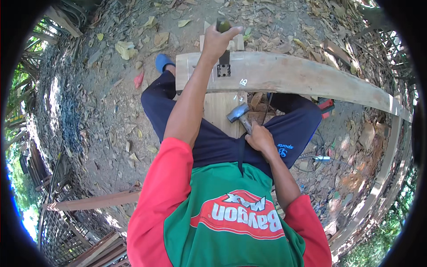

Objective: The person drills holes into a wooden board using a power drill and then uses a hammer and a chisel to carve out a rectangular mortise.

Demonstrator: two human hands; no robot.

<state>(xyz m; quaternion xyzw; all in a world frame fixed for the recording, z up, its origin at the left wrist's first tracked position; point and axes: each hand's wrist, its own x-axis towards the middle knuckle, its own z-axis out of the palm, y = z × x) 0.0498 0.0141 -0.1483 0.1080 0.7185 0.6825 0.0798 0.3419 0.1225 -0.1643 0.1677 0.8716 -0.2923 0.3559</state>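
Note:
A long pale wooden board (284,73) lies across in front of me, with pencil lines and a white chalk mark on its face. A dark, rough-edged square cut (223,70) shows near its left end. My left hand (217,43) is closed round a chisel (225,58), its dark blade pointing down at the board just above that cut. Low between my thighs, my right hand (261,138) grips a hammer (238,112) by its handle, the steel head apart from the chisel. The chisel's handle is partly hidden by my fingers.
A flat plank (218,109) runs between my legs under the board. Beside my right knee lies a red tool or box (327,107), with a dark cable (307,162) nearby. A blue shoe (164,62) sits at the board's left end. Another timber (93,201) lies behind left.

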